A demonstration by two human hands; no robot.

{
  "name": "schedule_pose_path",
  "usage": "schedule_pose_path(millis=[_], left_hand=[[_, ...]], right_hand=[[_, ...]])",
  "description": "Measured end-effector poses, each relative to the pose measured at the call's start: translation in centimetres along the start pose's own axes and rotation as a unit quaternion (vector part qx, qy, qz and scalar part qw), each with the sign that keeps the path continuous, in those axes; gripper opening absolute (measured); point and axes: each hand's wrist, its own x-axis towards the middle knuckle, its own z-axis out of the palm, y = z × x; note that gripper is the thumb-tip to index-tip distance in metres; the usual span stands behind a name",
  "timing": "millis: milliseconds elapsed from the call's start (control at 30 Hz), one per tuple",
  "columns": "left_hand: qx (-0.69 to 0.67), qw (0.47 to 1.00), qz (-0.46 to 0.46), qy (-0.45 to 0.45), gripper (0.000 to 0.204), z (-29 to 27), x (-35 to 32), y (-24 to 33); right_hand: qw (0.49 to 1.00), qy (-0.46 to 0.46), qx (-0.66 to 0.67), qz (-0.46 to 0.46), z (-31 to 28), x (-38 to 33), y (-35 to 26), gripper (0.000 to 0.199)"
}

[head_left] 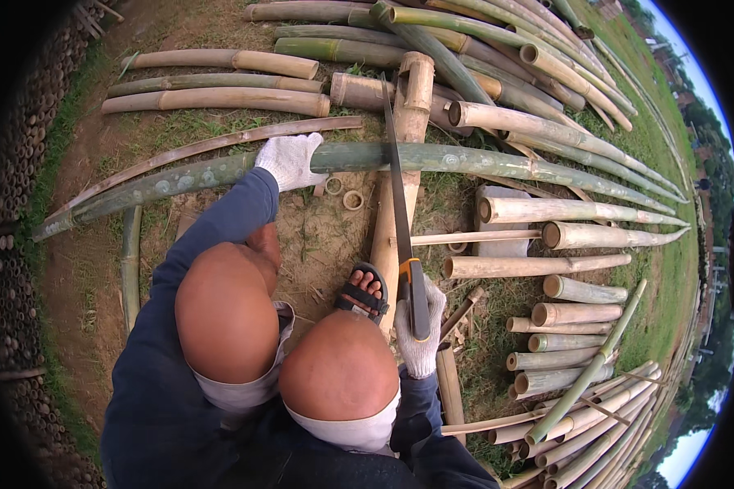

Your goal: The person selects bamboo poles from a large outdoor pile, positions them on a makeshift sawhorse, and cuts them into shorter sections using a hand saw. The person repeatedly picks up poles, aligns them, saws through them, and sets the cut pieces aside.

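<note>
I am clamping my gloved right hand [420, 334] on the hand saw [400, 220] at five o'clock while my left hand [289, 159], fingers together, is pressing the green bamboo pole [481, 163] at twelve, and the blade might be skidding toward that glove if the pole rolls.

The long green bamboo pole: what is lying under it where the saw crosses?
Under the green bamboo pole lies a thick tan bamboo log, crossways as a support. The saw blade lies over both. The left hand covers part of the pole; the ground beneath it stays hidden.
</note>
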Motion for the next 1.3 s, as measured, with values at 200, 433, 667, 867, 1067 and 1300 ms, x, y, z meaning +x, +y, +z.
schedule_pose_path(millis=[200, 433, 667, 867, 1067, 1300], left_hand=[[-0.015, 1.000, -0.014, -0.023, 0.073, -1.8, -0.1, 0.7], [-0.016, 0.998, 0.014, -0.055, 0.073, -1.8, 1.1, -0.2], [-0.010, 0.999, -0.037, -0.018, 0.071, -0.9, 1.3, -0.6], [0.024, 0.998, -0.036, 0.035, 0.062, -1.7, 2.9, -1.3], [0.029, 0.992, -0.027, 0.122, 0.064, 0.9, 1.3, -1.1], [0.016, 0.997, -0.040, 0.066, 0.073, 0.0, 0.0, -1.1]], right_hand=[[0.995, 0.039, 0.084, -0.043, 5.7, 11.2, 2.8, 0.050], [1.000, 0.012, -0.023, 0.007, -2.0, -7.0, -2.7, 0.049], [0.999, 0.041, 0.025, -0.005, 1.6, -2.9, -0.5, 0.051], [0.992, 0.047, 0.110, -0.024, 2.7, 7.2, -1.1, 0.055], [0.999, 0.016, 0.037, -0.017, -0.7, 1.4, -1.9, 0.061], [0.996, 0.021, 0.080, 0.023, -0.9, -0.6, -2.0, 0.058]])
